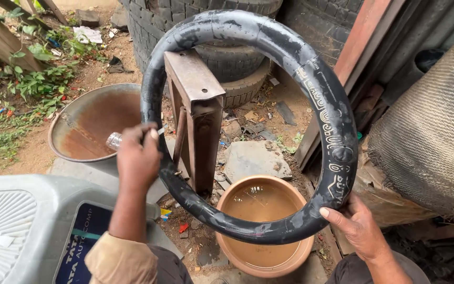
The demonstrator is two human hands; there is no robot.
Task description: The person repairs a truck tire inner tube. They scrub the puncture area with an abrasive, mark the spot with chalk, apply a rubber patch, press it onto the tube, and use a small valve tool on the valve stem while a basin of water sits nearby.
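Observation:
I hold up a black, inflated rubber inner tube (pixel 321 100) as an upright ring in front of me. My right hand (pixel 357 226) grips its lower right part from below. My left hand (pixel 137 158) is at the tube's left side, fingers pinched on a small thin object pressed against the rubber; what it is cannot be told. A clear plastic bottle end (pixel 114 141) shows just behind that hand. Below the tube stands a brown bowl (pixel 237 257) filled with muddy water.
A rusty metal stand (pixel 195 110) rises through the ring. A rusted metal basin (pixel 80 126) sits at left, stacked tyres (pixel 227 63) behind, a grey plastic stool (pixel 22 226) at lower left, a woven sack-covered mass (pixel 432 142) at right. The ground is dirt with stones and litter.

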